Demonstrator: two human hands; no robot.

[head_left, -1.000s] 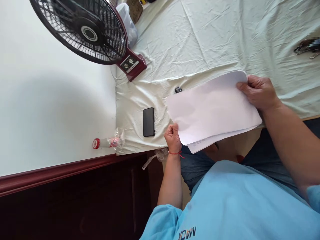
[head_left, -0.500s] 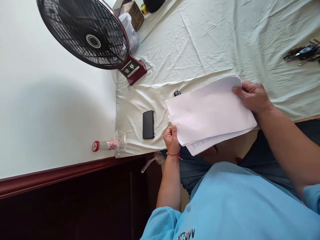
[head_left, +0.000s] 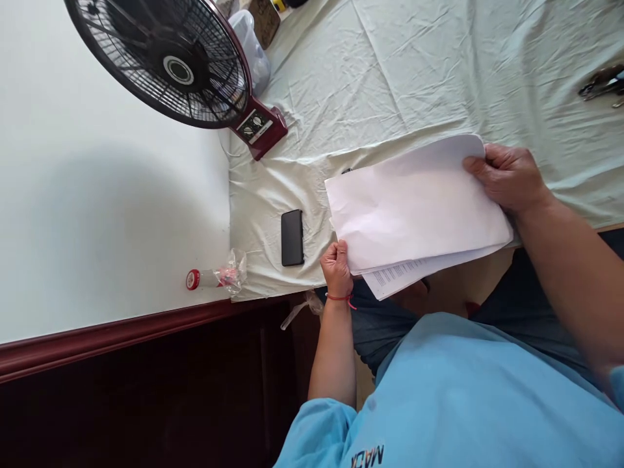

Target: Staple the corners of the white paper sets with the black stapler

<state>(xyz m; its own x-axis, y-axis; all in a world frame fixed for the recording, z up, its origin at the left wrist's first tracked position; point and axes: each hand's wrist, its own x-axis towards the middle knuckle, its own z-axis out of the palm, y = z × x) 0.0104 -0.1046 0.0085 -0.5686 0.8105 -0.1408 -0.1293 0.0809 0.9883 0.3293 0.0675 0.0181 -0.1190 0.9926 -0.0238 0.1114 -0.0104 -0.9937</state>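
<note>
Right now both hands grip a sheaf of white papers [head_left: 414, 205] held over the sheet-covered worktop [head_left: 390, 84]. Left hand [head_left: 336, 268] is fisted around its near corner; right hand [head_left: 509, 177] pinches the far edge, thumb on top.

A phone [head_left: 292, 237] lies on the table [head_left: 390, 78] left of the sheets of paper [head_left: 414, 208]; the fan [head_left: 170, 62] stands behind it.
</note>
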